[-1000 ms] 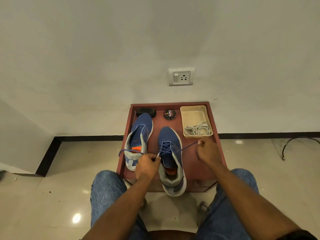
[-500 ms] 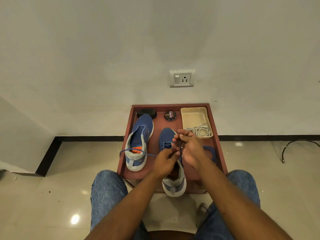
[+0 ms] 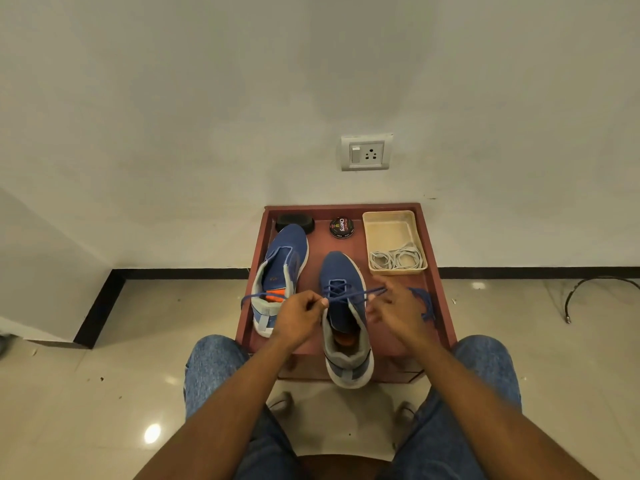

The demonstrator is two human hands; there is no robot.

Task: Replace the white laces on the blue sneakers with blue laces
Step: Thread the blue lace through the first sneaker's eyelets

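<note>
Against a white wall, the low red counter (image 3: 434, 271) carries both sneakers; white laces (image 3: 396, 259) lie in the tray (image 3: 389, 220) at its far right corner. Left hand (image 3: 299, 315) and right hand (image 3: 398, 311) each pinch an end of the blue lace (image 3: 349, 295) over the near sneaker (image 3: 341, 271), so tying seems in hand. Next likely calls for crossing the ends and snugging a knot.

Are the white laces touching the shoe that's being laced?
Apart. The head view shows the white laces inside the beige tray, with bare red tabletop between it and the laced sneaker.

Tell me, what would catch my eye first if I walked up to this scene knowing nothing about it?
Two hands meet over the right blue sneaker on a reddish table against the wall: the left hand pinches a blue lace, and the right hand holds its other part. A second sneaker sits to the left with no laces threaded. A cream tray at the back right holds coiled white laces.
</note>
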